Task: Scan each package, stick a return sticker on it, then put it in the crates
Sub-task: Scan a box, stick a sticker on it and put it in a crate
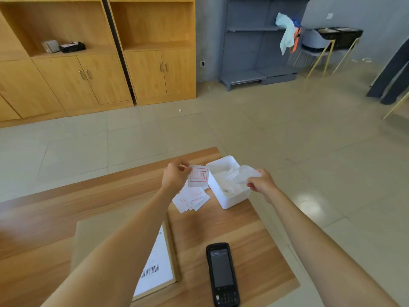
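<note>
Pinching a return sticker (198, 175) by its upper left corner, the left hand (174, 178) is holding it up above the far part of the tabletop (232, 231); the sticker is white with a red frame and red characters. The right hand (262, 183) is gripping a clear backing sheet (247, 173) between curled fingers and thumb, over the open white box (225, 187) that is sitting at the tabletop's far right corner. A loose pile of stickers (191, 199) is lying just left of the box, below the raised sticker. The package (124, 251), a flat cardboard parcel with a white barcode label (155, 269), is lying near the tabletop's near edge, partly hidden under the left forearm. The black handheld scanner (222, 274) is resting just right of the package, near the near edge, its screen facing up.
</note>
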Available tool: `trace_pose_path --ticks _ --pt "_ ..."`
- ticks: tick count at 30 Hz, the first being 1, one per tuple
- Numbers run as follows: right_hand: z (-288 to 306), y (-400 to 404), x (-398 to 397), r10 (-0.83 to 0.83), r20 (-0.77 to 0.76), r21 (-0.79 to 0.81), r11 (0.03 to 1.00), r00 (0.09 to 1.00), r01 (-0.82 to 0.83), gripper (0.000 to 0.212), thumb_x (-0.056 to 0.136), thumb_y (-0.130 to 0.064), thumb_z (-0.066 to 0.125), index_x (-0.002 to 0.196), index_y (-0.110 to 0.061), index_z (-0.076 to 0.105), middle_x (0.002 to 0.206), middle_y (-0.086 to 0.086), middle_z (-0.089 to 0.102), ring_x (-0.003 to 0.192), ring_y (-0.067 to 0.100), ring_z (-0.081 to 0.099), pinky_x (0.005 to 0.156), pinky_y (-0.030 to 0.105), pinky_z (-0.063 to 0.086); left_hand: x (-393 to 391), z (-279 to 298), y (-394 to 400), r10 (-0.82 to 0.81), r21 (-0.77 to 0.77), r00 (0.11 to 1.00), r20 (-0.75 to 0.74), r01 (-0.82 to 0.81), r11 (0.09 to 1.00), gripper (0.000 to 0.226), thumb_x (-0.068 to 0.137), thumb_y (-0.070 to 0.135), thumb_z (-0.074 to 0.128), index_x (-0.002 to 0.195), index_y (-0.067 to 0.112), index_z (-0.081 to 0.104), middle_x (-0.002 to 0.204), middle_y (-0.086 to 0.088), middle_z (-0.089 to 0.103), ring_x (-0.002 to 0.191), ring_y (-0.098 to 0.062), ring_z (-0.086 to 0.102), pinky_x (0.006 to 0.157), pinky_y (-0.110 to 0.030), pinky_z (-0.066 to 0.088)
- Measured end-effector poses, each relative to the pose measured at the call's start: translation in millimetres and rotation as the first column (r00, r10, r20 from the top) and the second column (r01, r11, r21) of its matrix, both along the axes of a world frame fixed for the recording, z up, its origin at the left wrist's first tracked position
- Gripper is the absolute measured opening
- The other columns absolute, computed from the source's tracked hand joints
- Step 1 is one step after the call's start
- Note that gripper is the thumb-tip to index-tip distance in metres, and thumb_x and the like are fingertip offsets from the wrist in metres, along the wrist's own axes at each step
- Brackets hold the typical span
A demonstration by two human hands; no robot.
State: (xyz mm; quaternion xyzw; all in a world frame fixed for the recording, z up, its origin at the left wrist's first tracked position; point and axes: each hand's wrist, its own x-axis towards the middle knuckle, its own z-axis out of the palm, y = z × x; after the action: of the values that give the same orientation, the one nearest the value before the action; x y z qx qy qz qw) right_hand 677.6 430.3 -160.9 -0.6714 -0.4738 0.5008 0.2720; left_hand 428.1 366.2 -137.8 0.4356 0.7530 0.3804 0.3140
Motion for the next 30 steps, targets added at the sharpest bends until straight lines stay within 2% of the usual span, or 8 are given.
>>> trace_pose_path --ticks 4,10,14,18,22,25,30 --pt "-19 16 -1 0.012 -0.012 -0.045 0.999 1.000 -0.012 0.037 0.083 0.002 0.054 0.119 0.001 0.047 0.098 0.010 0.056 0.066 0.011 0.057 0.062 0.022 0.049 5 -13 13 -0.005 -0.062 1.000 0.021 0.006 0.998 0.002 0.092 0.016 0.059 0.091 0.016 0.061 0.081 0.002 0.062 0.073 -0.018 0.054 0.064 -0.032 0.044" --pt "-33 33 -21 0.063 -0.050 -0.100 0.993 0.997 -0.068 0.048 0.087 -0.006 0.057 0.131 -0.007 0.040 0.110 0.008 0.055 0.085 0.018 0.058 0.078 0.028 0.047 2 -21 25 -0.007 -0.092 1.000 -0.010 0.006 0.996 0.002 0.091 0.016 0.060 0.090 0.016 0.062 0.081 0.004 0.061 0.071 -0.013 0.053 0.057 -0.025 0.039" --pt "-37 35 -23 0.122 0.036 -0.101 0.988 0.992 -0.118 0.054 0.084 -0.016 0.063 0.134 -0.008 0.042 0.127 0.008 0.053 0.113 0.026 0.055 0.092 0.035 0.046 -3 -21 28 -0.011 -0.100 1.000 -0.028 0.008 0.995 0.003 0.092 0.015 0.059 0.090 0.015 0.061 0.080 0.003 0.059 0.063 -0.009 0.049 0.050 -0.023 0.037" --pt "-27 33 -23 0.144 0.132 -0.080 0.988 0.981 -0.134 0.056 0.083 -0.021 0.063 0.135 -0.009 0.044 0.132 0.008 0.052 0.119 0.027 0.051 0.095 0.037 0.045 -4 -19 27 -0.019 -0.096 1.000 -0.021 0.017 0.995 0.003 0.093 0.016 0.059 0.093 0.013 0.061 0.081 0.003 0.059 0.064 -0.010 0.050 0.049 -0.023 0.037" --pt "-13 30 -21 0.163 0.233 -0.044 0.987 0.959 -0.157 0.069 0.088 -0.027 0.061 0.147 -0.010 0.030 0.150 0.007 0.034 0.139 0.028 0.029 0.108 0.039 0.033 -1 -12 21 -0.029 -0.072 0.999 -0.014 0.028 0.997 0.004 0.093 0.015 0.058 0.093 0.013 0.061 0.083 0.002 0.060 0.068 -0.013 0.052 0.052 -0.023 0.039" --pt "-2 23 -25 0.132 0.244 0.006 0.990 0.961 -0.138 0.059 0.086 -0.027 0.064 0.139 -0.011 0.044 0.143 0.007 0.043 0.134 0.026 0.035 0.107 0.038 0.035 -1 -2 14 -0.033 -0.045 0.999 -0.005 0.033 0.998 0.005 0.093 0.015 0.058 0.093 0.012 0.061 0.081 0.003 0.061 0.065 -0.008 0.052 0.050 -0.020 0.038" --pt "14 1 -44 0.213 0.019 0.020 0.977 0.977 -0.213 0.044 0.086 -0.021 0.068 0.128 -0.013 0.058 0.132 0.001 0.054 0.122 0.017 0.051 0.094 0.024 0.037 -3 10 -2 -0.012 -0.007 0.997 0.081 0.013 1.000 0.006 0.092 0.012 0.059 0.087 0.014 0.059 0.072 0.004 0.059 0.061 -0.011 0.052 0.042 -0.012 0.038"
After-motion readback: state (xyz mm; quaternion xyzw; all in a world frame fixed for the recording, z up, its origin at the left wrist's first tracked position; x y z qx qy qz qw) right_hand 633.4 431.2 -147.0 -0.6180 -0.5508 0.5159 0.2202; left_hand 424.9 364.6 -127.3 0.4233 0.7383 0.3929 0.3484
